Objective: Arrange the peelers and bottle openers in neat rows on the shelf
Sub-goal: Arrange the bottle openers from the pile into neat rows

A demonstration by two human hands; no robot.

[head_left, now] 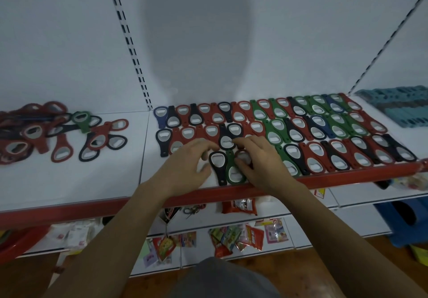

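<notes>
Bottle openers lie in three rows on the right section of the white shelf, heads and handles alternating; colours are red, green, black and blue. The front row stops mid-shelf, where both hands are. Left of the divider sits a loose pile of more openers, unsorted and overlapping.

Left hand: fingers bent over the middle row, thumb just beside a black opener; can't tell if it grips anything. Right hand: thumb and fingers curled round a red opener, pinching it. A green opener lies between the black one and the right thumb, at the shelf's red front edge.

Teal stack at far right is blurred. Snack packets lie on the shelf below.
</notes>
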